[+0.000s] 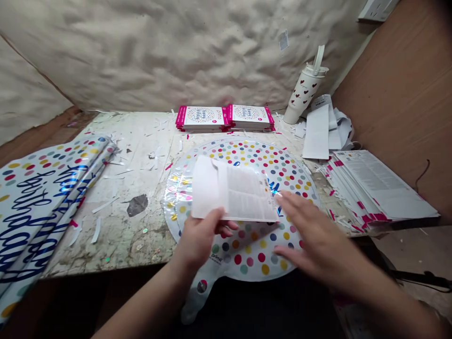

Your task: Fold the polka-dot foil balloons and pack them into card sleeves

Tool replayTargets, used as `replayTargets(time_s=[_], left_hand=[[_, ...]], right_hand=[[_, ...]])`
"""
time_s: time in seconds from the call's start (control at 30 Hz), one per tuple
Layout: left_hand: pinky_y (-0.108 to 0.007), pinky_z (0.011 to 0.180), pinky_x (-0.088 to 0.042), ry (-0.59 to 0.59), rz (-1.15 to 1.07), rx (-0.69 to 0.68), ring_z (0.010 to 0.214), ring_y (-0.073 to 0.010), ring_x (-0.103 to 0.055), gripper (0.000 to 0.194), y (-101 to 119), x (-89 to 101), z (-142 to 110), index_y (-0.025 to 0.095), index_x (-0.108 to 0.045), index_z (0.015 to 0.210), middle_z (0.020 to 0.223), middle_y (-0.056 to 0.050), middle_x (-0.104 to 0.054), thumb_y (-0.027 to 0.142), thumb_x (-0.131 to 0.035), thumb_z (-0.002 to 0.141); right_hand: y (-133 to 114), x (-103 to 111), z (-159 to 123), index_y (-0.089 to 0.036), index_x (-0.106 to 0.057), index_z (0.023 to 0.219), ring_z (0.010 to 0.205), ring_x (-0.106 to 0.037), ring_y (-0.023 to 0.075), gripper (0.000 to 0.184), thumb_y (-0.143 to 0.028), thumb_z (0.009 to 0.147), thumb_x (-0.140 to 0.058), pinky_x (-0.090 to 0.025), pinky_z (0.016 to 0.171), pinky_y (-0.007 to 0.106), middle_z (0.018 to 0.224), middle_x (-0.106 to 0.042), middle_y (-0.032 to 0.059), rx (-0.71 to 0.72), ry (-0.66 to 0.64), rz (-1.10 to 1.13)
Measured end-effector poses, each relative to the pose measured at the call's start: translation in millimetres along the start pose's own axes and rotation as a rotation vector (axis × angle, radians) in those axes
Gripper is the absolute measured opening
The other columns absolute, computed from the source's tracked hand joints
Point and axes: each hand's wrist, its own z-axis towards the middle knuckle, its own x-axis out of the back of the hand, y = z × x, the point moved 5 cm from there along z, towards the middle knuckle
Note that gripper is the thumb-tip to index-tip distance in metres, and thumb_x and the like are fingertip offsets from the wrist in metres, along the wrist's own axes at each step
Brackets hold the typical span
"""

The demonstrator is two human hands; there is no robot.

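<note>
My left hand grips the lower left edge of a white paper envelope, thumb on top and fingers beneath. Printed text covers the envelope's right part, and a flap lies on its left part. My right hand, a little blurred, is beside the envelope's right end with fingers spread, holding nothing. Under both lies a flat, round foil balloon with coloured dots, its tail pointing toward me over the table's front edge. The envelope hides the balloon's middle.
Two stacks of pink-edged printed packets stand at the back. A white tumbler with hearts leans beside paper strips. More envelopes are piled at right. Dotted foil balloons lie at left. Paper scraps litter the worn table.
</note>
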Motion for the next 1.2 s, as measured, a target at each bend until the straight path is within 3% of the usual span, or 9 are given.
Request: replayTargets(time_s=[0.1, 0.27, 0.43, 0.6, 0.7, 0.83, 0.9, 1.07, 1.2], left_hand=[[-0.031, 0.067, -0.054, -0.228, 0.202, -0.255, 0.076, -0.0211, -0.066, 0.03, 12.0, -17.6, -12.7, 0.013, -0.058, 0.099, 0.088, -0.011, -0.068, 0.032, -0.062, 0.075], [-0.044, 0.101, -0.036, 0.105, 0.685, -0.917, 0.124, -0.0276, -0.04, 0.086, 48.3, 31.4, -16.8, 0.027, -0.029, 0.135, 0.139, -0.011, -0.037, 0.023, -0.076, 0.063], [-0.036, 0.09, -0.048, -0.325, 1.207, -1.227, 0.106, -0.022, -0.058, 0.036, 13.6, 24.8, -20.9, 0.023, -0.053, 0.118, 0.111, -0.008, -0.064, 0.011, -0.051, 0.084], [-0.047, 0.09, -0.046, -0.484, 1.463, -1.184, 0.114, -0.03, -0.051, 0.029, -30.5, 14.8, -21.5, 0.015, -0.056, 0.114, 0.12, -0.014, -0.058, 0.014, -0.045, 0.087], [-0.042, 0.092, -0.045, -0.506, 1.377, -1.157, 0.11, -0.0259, -0.054, 0.023, -31.8, 7.0, -20.2, 0.014, -0.059, 0.106, 0.113, -0.011, -0.062, 0.015, -0.046, 0.087], [-0.032, 0.073, -0.052, -0.285, 1.264, -0.854, 0.082, -0.0189, -0.061, 0.019, -23.4, -1.2, 2.8, 0.017, -0.059, 0.1, 0.086, -0.006, -0.067, 0.019, -0.046, 0.086], [-0.033, 0.072, -0.051, -0.208, 1.306, -0.813, 0.083, -0.0202, -0.059, 0.021, -22.7, -4.6, 12.0, 0.018, -0.06, 0.1, 0.094, -0.008, -0.065, 0.015, -0.046, 0.085], [-0.047, 0.086, -0.044, -0.295, 1.454, -0.99, 0.105, -0.0287, -0.052, 0.031, -27.7, -1.8, 11.6, 0.021, -0.064, 0.104, 0.12, -0.009, -0.058, 0.011, -0.043, 0.084], [-0.043, 0.092, -0.043, -0.353, 1.495, -0.916, 0.116, -0.0265, -0.048, 0.041, -30.2, 10.8, 3.5, 0.019, -0.051, 0.125, 0.127, -0.009, -0.054, 0.014, -0.039, 0.087]], right_hand=[[-33.1, -12.1, 25.7, -0.012, -0.04, 0.133, 0.114, -0.049, 0.0276, 0.05, -0.018, 0.084, -0.048, -0.044, 0.092, 0.043, 0.122, -0.054, 0.0164, 0.044, 0.286, 0.083], [-7.0, -20.8, 41.5, -0.024, -0.061, 0.109, 0.101, -0.058, 0.0198, 0.032, -0.01, 0.082, -0.05, -0.047, 0.09, 0.038, 0.102, -0.065, 0.0054, 0.159, 0.415, 0.545], [-8.8, -48.6, 26.7, -0.015, -0.058, 0.114, 0.108, -0.055, 0.0242, 0.031, -0.011, 0.085, -0.049, -0.046, 0.09, 0.044, 0.113, -0.062, 0.0135, 0.279, 0.322, 0.268], [-36.0, -80.1, 1.9, -0.009, -0.058, 0.111, 0.108, -0.055, 0.0258, 0.028, -0.006, 0.086, -0.045, -0.048, 0.087, 0.04, 0.11, -0.063, 0.0143, 0.442, 0.147, 0.058], [-31.3, -80.5, 6.8, -0.012, -0.061, 0.101, 0.099, -0.058, 0.0225, 0.022, -0.012, 0.087, -0.045, -0.048, 0.084, 0.037, 0.104, -0.065, 0.0116, 0.305, 0.091, 0.158], [-12.1, -83.8, 33.4, -0.018, -0.057, 0.081, 0.076, -0.057, 0.016, 0.012, -0.023, 0.086, -0.047, -0.048, 0.07, 0.031, 0.081, -0.062, 0.0039, -0.086, -0.09, 0.378], [-4.3, -85.8, 44.9, -0.02, -0.056, 0.088, 0.079, -0.055, 0.0171, 0.007, -0.024, 0.083, -0.052, -0.047, 0.07, 0.032, 0.085, -0.06, 0.0035, -0.217, -0.116, 0.401], [5.9, -87.6, 54.4, -0.024, -0.061, 0.096, 0.097, -0.05, 0.0216, 0.018, -0.029, 0.079, -0.06, -0.042, 0.085, 0.038, 0.1, -0.056, 0.0058, -0.149, -0.097, 0.395], [18.3, -88.7, 49.1, -0.02, -0.064, 0.084, 0.08, -0.055, 0.0159, 0.017, -0.036, 0.077, -0.062, -0.046, 0.073, 0.03, 0.086, -0.058, 0.0033, -0.214, -0.169, 0.592]])
